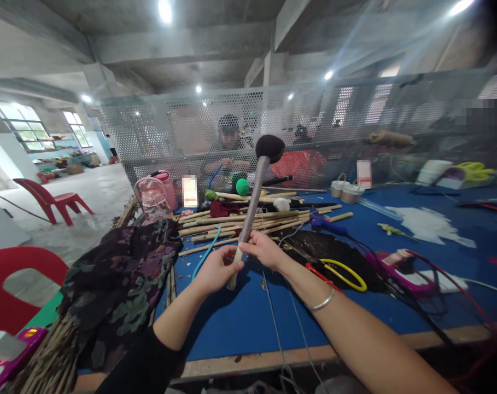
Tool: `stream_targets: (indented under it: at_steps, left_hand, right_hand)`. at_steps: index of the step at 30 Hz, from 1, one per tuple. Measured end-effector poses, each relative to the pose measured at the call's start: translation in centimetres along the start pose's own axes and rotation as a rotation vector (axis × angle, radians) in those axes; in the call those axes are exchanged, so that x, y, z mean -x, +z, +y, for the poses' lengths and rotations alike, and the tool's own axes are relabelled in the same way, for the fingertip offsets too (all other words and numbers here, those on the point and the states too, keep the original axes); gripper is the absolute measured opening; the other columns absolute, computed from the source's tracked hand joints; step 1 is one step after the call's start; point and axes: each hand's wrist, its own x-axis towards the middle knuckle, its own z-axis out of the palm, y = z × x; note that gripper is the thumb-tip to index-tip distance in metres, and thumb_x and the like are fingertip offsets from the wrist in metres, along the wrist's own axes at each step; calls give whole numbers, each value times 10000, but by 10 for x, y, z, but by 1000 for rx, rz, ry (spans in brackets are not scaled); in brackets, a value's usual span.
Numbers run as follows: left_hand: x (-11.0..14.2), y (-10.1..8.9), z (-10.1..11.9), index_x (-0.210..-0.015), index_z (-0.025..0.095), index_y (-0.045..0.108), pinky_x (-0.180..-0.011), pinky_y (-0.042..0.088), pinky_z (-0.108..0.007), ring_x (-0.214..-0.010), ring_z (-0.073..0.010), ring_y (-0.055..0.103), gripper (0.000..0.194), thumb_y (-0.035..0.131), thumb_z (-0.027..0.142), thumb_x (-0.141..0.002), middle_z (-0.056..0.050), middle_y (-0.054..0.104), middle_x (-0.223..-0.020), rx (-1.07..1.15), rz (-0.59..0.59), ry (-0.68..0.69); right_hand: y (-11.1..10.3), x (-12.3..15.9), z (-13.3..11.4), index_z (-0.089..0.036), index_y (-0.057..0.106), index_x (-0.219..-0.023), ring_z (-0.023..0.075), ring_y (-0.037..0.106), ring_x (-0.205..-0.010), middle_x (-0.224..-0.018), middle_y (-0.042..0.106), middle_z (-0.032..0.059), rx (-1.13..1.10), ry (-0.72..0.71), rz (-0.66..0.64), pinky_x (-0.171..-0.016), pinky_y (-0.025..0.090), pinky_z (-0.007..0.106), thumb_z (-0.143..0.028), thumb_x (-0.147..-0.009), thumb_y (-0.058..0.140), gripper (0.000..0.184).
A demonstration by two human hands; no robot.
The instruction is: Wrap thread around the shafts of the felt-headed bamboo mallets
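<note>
In the head view, a wooden stick [253,210] leans up and slightly right over the blue tabletop. Grey yarn covers most of its shaft, and a dark rounded head tops it; the lower end is bare, pale wood. My left hand [217,268] is closed around that bare part, thumb along its front. Just above, my right hand [261,249] pinches the stick where the wrapping ends. Grey yarn [273,314] hangs in thin strands below my right hand, over the table's front edge. Whether my right fingers also grip the yarn is hidden.
Bare sticks [207,230] lie in a pile behind my hands, with a green ball [242,187] among them. Yellow-handled scissors [344,273], a blue glue gun [328,223] and a power strip [399,276] are right. Dark floral cloth [125,290] lies left. Behind a perforated screen [150,120] sits another person.
</note>
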Motion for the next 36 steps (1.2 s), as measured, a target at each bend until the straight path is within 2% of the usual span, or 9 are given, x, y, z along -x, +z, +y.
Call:
stream_targets:
  at_steps: [3,7,10,15,18,23,26,31,36]
  left_hand:
    - [-1,5,1,-880,137,650,-602,382,-237,-630,-120,512,305,715,299,-630,-28,628,-743,-119,141,30]
    - [-2,4,2,-893,124,653,-546,345,-230,-569,-107,484,316,668,352,-676,-22,601,-681,74,-9,-33]
    - [-3,4,0,-876,132,649,-569,355,-232,-599,-108,495,283,647,361,-709,-33,591,-702,155,-43,5]
    - [-4,13,-9,-954,176,537,-521,336,-205,-541,-86,461,301,656,313,-713,27,544,-648,133,207,90]
    - [-5,18,-8,-862,176,509,-514,362,-194,-547,-78,483,265,670,308,-696,30,541,-684,114,318,120]
    - [-4,21,0,-929,153,539,-460,377,-193,-531,-85,535,324,630,396,-735,-14,579,-768,198,219,50]
    - [-1,23,5,-929,152,538,-417,360,-179,-497,-80,536,358,580,465,-761,-20,590,-754,295,162,-18]
    - [3,29,2,-842,174,461,-304,250,-152,-330,-29,333,351,474,523,-807,47,512,-585,344,142,-60]
    - [-2,32,-5,-934,190,433,-342,368,-154,-415,-45,449,407,674,406,-687,55,509,-682,273,302,7]
  right_hand:
    - [0,-2,1,-154,509,-816,96,487,-612,-675,534,-33,52,-6,12,-570,369,221,-353,-632,724,346]
    - [-7,0,-3,-145,536,-853,104,505,-643,-703,564,-19,79,8,-75,-598,383,226,-341,-641,723,344]
    - [-8,2,-5,-142,550,-879,103,506,-633,-705,571,-18,71,2,-105,-600,380,229,-344,-664,705,333]
    - [3,2,-6,-139,559,-802,108,508,-631,-685,568,-16,80,-34,-63,-597,378,231,-338,-676,687,268]
    - [6,1,-6,-141,554,-776,115,513,-637,-675,568,-14,85,-42,-34,-595,385,234,-334,-682,680,249]
    - [3,3,-7,-150,535,-816,114,528,-639,-690,570,-12,28,-59,-18,-609,409,240,-351,-697,683,277]
    - [1,4,-8,-154,515,-876,100,519,-570,-659,561,-20,-54,-31,-80,-544,384,223,-382,-702,684,333]
    - [4,2,-5,-146,517,-878,79,491,-501,-626,556,-29,-55,-7,-83,-474,340,198,-380,-702,688,339]
    - [4,0,-1,-142,536,-904,95,531,-565,-684,597,-9,-60,4,-31,-522,387,210,-372,-675,713,370]
